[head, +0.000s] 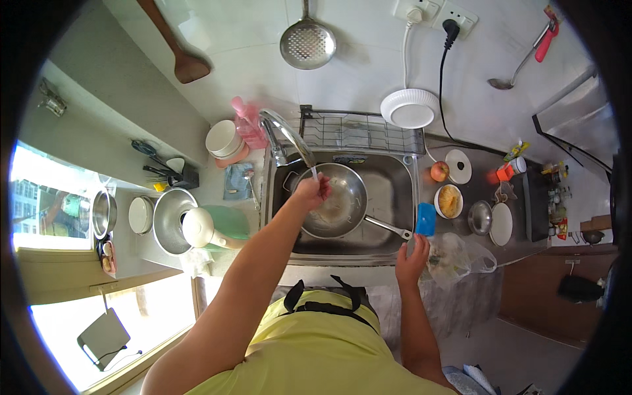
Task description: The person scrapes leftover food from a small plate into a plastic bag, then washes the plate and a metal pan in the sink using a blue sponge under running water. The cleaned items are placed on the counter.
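Observation:
A steel wok (340,207) with a long metal handle (387,227) sits tilted in the stainless sink (395,177). My left hand (312,191) is over the wok's left part, under the spout of the chrome faucet (291,133), where a thin stream of water falls. Its fingers are curled, and their inner side is hidden. By the sink's right edge is my right hand (414,259), fingertips close to the handle's end and to a flat blue piece (425,219), perhaps a sponge. Whether it grips either one cannot be made out.
A wire rack (360,131) runs behind the sink. Right of it stand an apple (439,171), a white bowl with yellow food (449,201), a metal bowl (480,217) and a plastic bag (449,259). To the left are a green pitcher (229,222) and a pink bottle (251,126).

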`<state>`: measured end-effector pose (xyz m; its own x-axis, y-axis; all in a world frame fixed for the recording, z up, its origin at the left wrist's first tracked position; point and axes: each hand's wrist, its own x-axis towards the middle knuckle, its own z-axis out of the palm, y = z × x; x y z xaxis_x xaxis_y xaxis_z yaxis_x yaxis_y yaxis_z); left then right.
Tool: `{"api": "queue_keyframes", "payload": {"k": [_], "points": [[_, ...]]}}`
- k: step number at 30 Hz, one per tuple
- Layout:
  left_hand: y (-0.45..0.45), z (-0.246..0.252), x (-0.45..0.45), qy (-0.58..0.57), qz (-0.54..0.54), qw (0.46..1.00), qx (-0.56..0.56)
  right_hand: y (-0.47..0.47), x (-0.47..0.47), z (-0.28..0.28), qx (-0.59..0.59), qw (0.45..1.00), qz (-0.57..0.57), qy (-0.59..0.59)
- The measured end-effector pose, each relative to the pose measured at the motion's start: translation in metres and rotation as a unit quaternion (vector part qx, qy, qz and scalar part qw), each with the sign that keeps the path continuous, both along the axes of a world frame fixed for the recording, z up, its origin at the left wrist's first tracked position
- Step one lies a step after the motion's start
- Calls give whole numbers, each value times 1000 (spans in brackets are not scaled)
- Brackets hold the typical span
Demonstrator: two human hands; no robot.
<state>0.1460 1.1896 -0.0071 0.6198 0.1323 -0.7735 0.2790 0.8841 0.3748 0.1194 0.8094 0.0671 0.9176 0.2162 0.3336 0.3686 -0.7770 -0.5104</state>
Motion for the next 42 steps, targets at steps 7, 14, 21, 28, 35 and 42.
{"api": "queue_keyframes", "payload": {"k": [7, 14, 21, 28, 35, 42], "points": [[-14, -28, -11, 11, -80, 979, 186, -24, -25, -9, 70, 994, -25, 82], [-5, -42, -62, -4, -167, 981, 102, -24, -40, -29, 49, 995, -4, 89], [14, -11, -18, -10, -51, 998, 31, 12, -43, -13, 80, 990, 67, 100], [21, -39, 9, -44, -95, 990, 96, 42, -46, -11, 126, 973, 99, 166], [-11, -104, -85, 226, -302, 823, 424, 38, -42, -34, 100, 969, 124, 188], [-22, -94, -123, 303, -484, 622, 535, 46, 15, -56, 45, 975, 116, 183]]}}
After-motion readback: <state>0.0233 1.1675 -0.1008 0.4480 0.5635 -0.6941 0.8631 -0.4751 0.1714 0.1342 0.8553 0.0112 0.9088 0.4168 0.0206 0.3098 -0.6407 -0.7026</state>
